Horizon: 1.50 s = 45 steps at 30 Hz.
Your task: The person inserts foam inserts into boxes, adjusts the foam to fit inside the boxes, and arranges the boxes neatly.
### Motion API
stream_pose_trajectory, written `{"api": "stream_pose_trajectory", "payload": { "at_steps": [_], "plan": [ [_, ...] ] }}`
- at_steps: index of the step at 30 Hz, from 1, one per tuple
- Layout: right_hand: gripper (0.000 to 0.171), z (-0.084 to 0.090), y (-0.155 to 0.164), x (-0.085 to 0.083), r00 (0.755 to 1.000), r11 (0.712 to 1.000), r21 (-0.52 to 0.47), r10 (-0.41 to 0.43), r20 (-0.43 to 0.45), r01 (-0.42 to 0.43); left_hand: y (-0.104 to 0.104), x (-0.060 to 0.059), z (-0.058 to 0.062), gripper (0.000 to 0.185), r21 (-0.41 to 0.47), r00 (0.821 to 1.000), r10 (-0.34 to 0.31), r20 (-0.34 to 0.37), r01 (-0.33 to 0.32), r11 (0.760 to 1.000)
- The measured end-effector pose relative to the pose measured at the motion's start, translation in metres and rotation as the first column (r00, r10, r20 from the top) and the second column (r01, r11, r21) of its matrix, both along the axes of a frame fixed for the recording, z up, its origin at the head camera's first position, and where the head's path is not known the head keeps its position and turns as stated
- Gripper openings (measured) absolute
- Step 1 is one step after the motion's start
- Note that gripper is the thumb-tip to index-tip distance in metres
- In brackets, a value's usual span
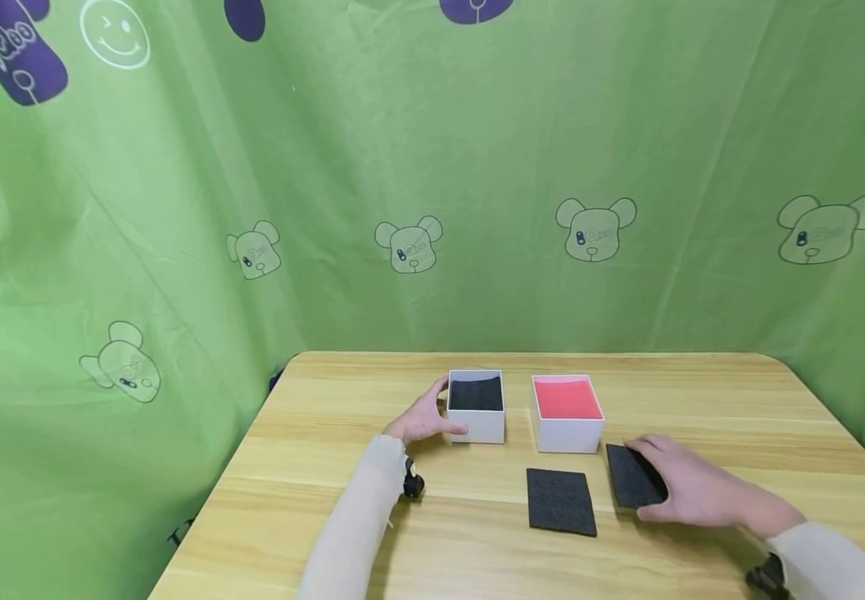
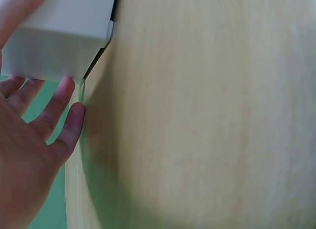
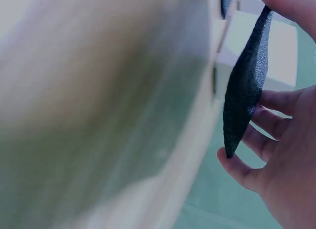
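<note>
My left hand [image 1: 436,412] holds the left front corner of a small white box [image 1: 477,425] lined with black foam; the thumb lies on its front face and the fingers on its left side. In the left wrist view the box [image 2: 64,36] sits between the thumb and the fingers [image 2: 61,108]. My right hand [image 1: 676,482] grips a thin black foam pad [image 1: 630,475] at the table surface. In the right wrist view the pad [image 3: 244,86] shows edge-on, pinched between the thumb above and the fingers [image 3: 269,123] below.
A second white box [image 1: 567,433] with a red lining stands to the right of the first. Another black foam pad [image 1: 561,501] lies flat in front of them. The wooden table [image 1: 702,392] is backed by a green curtain [image 1: 477,167].
</note>
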State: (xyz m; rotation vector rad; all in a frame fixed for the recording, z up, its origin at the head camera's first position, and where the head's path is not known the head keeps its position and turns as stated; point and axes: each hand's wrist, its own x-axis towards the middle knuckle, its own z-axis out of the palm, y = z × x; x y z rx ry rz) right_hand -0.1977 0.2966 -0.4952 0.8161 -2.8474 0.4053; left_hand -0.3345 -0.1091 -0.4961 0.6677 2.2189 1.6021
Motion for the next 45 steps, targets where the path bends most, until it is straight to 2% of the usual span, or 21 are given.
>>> {"api": "stream_pose_trajectory", "payload": {
  "at_steps": [3,7,12,19,29,32,36,39,45],
  "plan": [
    [0.093,0.008,-0.004,0.000,1.000,1.000,-0.016,0.001,-0.020,-0.002,0.000,-0.001,-0.002,0.103,0.010,1.000,0.003,0.006,-0.003,1.000],
    [0.090,0.017,-0.008,-0.001,0.997,0.999,-0.028,0.025,-0.066,-0.027,0.000,-0.008,-0.014,0.105,0.003,1.000,0.015,0.009,-0.015,1.000],
    [0.090,0.028,-0.013,-0.003,0.997,0.999,-0.038,0.030,-0.074,-0.032,0.001,-0.014,-0.024,0.108,-0.003,1.000,0.030,0.001,-0.030,1.000],
    [0.090,0.043,-0.023,-0.008,0.994,0.998,-0.044,0.044,-0.098,-0.049,0.002,-0.013,-0.024,0.106,0.001,0.999,0.030,-0.014,-0.030,1.000],
    [0.093,0.060,-0.042,-0.022,0.997,0.997,-0.048,0.049,-0.057,-0.052,0.001,-0.015,-0.026,0.106,-0.021,0.999,0.032,-0.027,-0.032,0.999],
    [0.092,0.065,-0.050,-0.026,0.997,0.997,-0.039,0.059,-0.058,-0.061,0.001,-0.013,-0.019,0.105,-0.017,1.000,0.020,-0.022,-0.021,1.000],
    [0.094,0.071,-0.060,-0.032,0.998,0.998,-0.030,0.055,-0.037,-0.056,0.001,-0.013,-0.017,0.106,-0.021,1.000,0.011,-0.019,-0.011,1.000],
    [0.096,0.074,-0.066,-0.037,0.998,0.998,-0.037,0.057,-0.019,-0.057,0.001,-0.017,-0.024,0.108,-0.038,0.999,0.019,-0.028,-0.021,0.999],
    [0.095,0.079,-0.080,-0.049,0.996,0.996,-0.034,0.083,-0.018,-0.083,0.002,-0.017,-0.025,0.107,-0.059,0.999,0.040,-0.031,-0.042,0.997]
  ]
}}
